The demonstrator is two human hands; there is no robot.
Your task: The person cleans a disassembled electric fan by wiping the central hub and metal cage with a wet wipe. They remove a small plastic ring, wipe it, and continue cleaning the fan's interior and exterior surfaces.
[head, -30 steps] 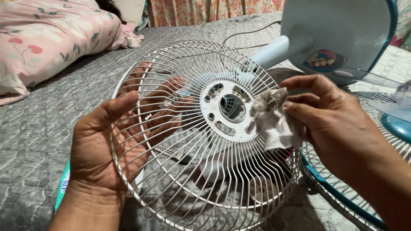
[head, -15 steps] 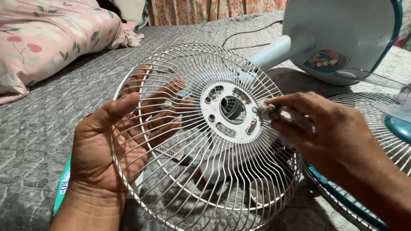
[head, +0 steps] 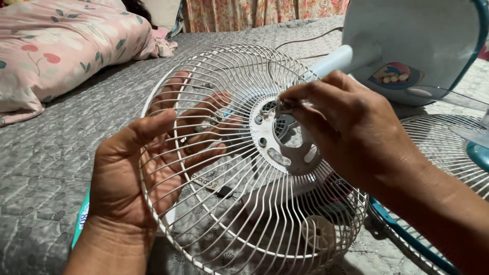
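The work is on a bed w/ a grey quilted cover. A pink pillow w/ leaf and cherry shapes lies at the far left. Flowery curtains hang at the back of the room.

The left hand holds the white wire fan guard up on a tilt over the bed. Thumb on the front of the rim, fingers spread apart behind the wires.

The right hand is at the round plastic middle of the guard. Its fingers are pinched together on smth small and pale, maybe a bit of cloth, but it's too hidden to tell.

The fan's pale blue base lies just behind, w/ a thin cord across the bed. A second wire guard w/ a teal rim lies at the right, near the right arm.
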